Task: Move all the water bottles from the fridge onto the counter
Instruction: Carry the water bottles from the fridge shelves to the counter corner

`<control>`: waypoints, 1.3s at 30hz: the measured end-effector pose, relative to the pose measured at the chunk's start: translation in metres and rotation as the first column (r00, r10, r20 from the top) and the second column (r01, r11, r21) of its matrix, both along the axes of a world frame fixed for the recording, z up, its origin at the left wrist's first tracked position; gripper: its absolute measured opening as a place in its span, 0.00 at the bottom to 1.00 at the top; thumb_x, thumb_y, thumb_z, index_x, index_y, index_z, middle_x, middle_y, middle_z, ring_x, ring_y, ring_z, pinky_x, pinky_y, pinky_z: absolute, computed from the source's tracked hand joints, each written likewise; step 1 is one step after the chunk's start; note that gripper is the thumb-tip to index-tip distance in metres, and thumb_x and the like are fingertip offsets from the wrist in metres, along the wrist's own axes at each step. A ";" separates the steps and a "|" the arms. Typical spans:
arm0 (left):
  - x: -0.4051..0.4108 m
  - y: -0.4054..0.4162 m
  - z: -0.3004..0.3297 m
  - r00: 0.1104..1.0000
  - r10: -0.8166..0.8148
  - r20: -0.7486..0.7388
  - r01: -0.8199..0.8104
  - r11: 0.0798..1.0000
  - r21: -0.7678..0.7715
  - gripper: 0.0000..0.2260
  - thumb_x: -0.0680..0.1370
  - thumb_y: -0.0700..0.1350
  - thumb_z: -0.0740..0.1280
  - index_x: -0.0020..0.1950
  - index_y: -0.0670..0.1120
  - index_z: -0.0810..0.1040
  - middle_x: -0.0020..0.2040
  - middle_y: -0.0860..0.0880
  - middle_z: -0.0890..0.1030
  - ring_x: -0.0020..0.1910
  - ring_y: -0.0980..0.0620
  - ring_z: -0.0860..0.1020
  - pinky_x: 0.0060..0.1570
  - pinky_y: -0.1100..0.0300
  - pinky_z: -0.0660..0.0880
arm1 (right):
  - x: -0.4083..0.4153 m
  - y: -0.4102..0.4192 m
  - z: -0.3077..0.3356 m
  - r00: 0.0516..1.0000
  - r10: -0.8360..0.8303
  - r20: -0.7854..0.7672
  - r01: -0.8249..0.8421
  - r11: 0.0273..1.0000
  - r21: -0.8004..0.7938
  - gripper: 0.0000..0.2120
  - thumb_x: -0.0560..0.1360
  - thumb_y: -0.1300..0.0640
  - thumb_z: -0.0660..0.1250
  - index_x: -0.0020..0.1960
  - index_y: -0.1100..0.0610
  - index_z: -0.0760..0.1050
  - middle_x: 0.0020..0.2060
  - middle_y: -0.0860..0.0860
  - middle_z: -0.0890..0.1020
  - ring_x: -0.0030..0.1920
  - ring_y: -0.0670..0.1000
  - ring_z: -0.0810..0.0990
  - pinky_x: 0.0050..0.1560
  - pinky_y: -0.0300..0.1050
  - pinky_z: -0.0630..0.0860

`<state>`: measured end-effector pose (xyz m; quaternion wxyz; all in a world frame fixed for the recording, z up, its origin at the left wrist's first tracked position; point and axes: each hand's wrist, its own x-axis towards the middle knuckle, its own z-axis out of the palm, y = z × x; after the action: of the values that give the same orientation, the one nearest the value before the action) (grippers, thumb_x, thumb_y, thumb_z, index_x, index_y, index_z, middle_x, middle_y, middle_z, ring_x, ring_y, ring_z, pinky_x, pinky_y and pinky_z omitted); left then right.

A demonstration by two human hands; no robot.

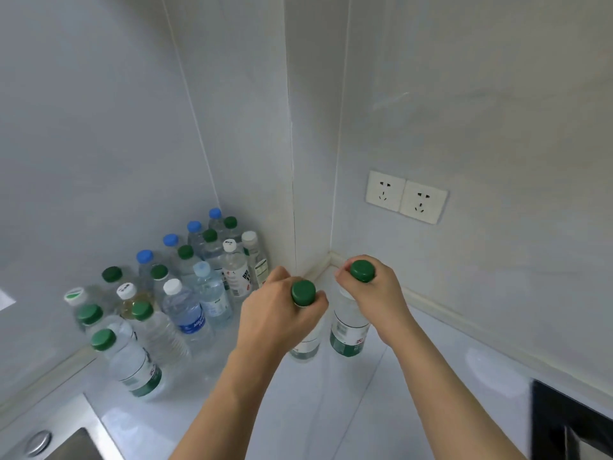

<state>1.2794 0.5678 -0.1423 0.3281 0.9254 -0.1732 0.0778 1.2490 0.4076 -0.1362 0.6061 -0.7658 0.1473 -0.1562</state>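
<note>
Bottles stand upright on the white counter, most of them crowded into its far left corner against the wall. That cluster mixes green, blue and white caps. Two more green-capped bottles are in hand near the middle of the counter's back edge, just in front of the wall's jutting corner. The left hand curls its grip round the neck of the left bottle, fingers wrapped just under the cap. The right hand grasps the right bottle the same way, thumb and fingers closed below its green cap. Both held bottles are upright, close beside each other but apart, with their bases at or just above the counter; contact cannot be told. They stand well apart from the cluster. A double socket sits on the wall behind the right hand. A steel sink shows at the counter's near left corner, and a black hob at its near right edge.
</note>
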 end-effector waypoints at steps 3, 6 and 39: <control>0.021 0.024 -0.018 0.992 0.088 -0.085 -0.086 0.996 0.029 0.18 0.73 0.57 0.66 0.28 0.50 0.68 0.38 0.53 0.73 0.32 0.52 0.75 0.29 0.60 0.63 | 0.031 0.018 -0.019 0.997 0.053 -0.048 -0.051 0.998 0.040 0.04 0.72 0.57 0.72 0.40 0.55 0.79 0.30 0.40 0.79 0.32 0.38 0.75 0.38 0.33 0.71; 0.040 0.039 -0.034 0.973 0.155 -0.171 -0.145 0.987 0.072 0.17 0.73 0.57 0.66 0.29 0.48 0.70 0.36 0.52 0.73 0.32 0.52 0.75 0.29 0.60 0.66 | 0.058 0.033 -0.034 0.990 0.099 -0.100 -0.094 0.994 0.054 0.04 0.72 0.57 0.73 0.43 0.57 0.79 0.34 0.47 0.81 0.33 0.39 0.76 0.37 0.31 0.72; 0.142 0.032 -0.191 0.723 0.338 -0.603 -0.519 0.841 -0.150 0.27 0.68 0.56 0.75 0.63 0.51 0.70 0.55 0.51 0.82 0.54 0.45 0.80 0.49 0.56 0.76 | 0.242 0.060 -0.099 0.676 0.376 -0.634 -0.217 0.923 0.317 0.34 0.72 0.27 0.54 0.71 0.45 0.67 0.66 0.47 0.73 0.62 0.55 0.71 0.60 0.55 0.69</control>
<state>1.4211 0.5995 -0.3338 0.4767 0.8583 0.1656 -0.0927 1.4906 0.4675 -0.2348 0.6050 -0.7121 0.2489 0.2549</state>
